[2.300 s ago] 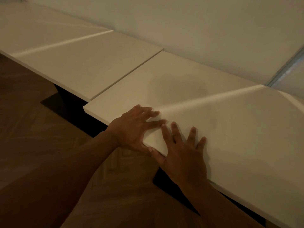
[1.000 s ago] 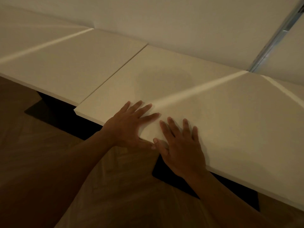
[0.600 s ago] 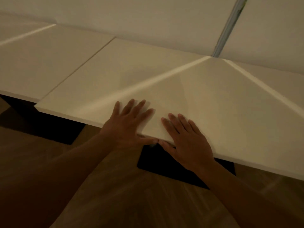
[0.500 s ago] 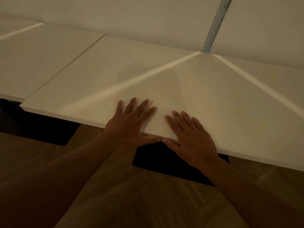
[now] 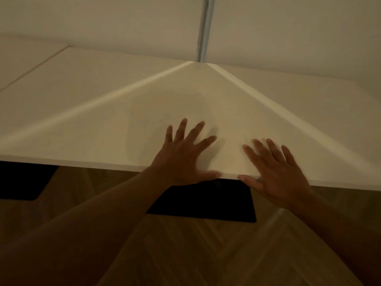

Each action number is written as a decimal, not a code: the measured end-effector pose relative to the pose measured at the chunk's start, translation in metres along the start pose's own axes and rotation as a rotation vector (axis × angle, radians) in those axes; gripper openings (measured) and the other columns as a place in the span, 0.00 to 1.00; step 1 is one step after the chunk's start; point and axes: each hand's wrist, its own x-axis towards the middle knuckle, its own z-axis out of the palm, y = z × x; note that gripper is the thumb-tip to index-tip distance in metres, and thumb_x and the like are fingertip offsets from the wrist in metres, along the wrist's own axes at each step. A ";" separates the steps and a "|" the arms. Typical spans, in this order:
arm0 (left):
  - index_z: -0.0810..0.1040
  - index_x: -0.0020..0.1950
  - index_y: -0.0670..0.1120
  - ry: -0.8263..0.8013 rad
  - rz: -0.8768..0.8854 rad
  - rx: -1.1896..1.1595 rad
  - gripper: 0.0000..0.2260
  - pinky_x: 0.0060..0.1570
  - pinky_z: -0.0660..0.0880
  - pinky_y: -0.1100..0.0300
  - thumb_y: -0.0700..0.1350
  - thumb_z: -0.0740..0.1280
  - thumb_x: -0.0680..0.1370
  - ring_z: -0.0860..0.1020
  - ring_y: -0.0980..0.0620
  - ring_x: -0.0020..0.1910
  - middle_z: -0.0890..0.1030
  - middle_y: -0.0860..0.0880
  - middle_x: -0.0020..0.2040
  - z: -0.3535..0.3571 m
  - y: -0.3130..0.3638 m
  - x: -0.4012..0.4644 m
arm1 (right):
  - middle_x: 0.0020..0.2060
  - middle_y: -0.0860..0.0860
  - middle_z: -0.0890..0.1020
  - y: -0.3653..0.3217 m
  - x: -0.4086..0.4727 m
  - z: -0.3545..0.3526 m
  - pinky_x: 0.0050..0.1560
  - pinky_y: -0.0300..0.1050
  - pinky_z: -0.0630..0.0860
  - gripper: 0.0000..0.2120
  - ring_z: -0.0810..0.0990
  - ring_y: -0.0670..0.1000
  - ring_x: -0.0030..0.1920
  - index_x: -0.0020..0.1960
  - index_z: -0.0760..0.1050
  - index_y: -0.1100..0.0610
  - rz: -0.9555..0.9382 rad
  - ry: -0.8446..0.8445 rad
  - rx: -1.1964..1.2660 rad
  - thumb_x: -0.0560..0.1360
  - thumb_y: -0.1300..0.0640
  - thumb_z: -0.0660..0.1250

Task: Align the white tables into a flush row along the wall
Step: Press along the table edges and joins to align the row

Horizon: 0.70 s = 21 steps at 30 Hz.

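Note:
A white table fills the middle of the view, its far edge against the wall. A second white table lies to its left, with a thin seam between them. My left hand rests flat on the near edge of the middle table, fingers spread, thumb along the rim. My right hand lies beside it on the same edge, fingers spread and blurred, thumb at the rim. Neither hand holds anything.
The pale wall runs behind the tables, with a grey vertical strip on it. Black table bases stand on the wooden floor under the near edge. Two bright streaks of light cross the tabletop.
The view has swung right, so the left table has slid mostly out of frame. My hands stay on the near edge and have moved apart, fingers spread wider.

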 end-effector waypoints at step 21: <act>0.41 0.80 0.65 -0.122 -0.136 0.044 0.50 0.74 0.39 0.29 0.86 0.43 0.63 0.40 0.33 0.80 0.45 0.50 0.83 0.012 0.014 0.013 | 0.76 0.54 0.67 0.027 0.015 0.023 0.72 0.63 0.67 0.48 0.65 0.64 0.75 0.79 0.61 0.50 -0.039 0.149 0.109 0.71 0.19 0.45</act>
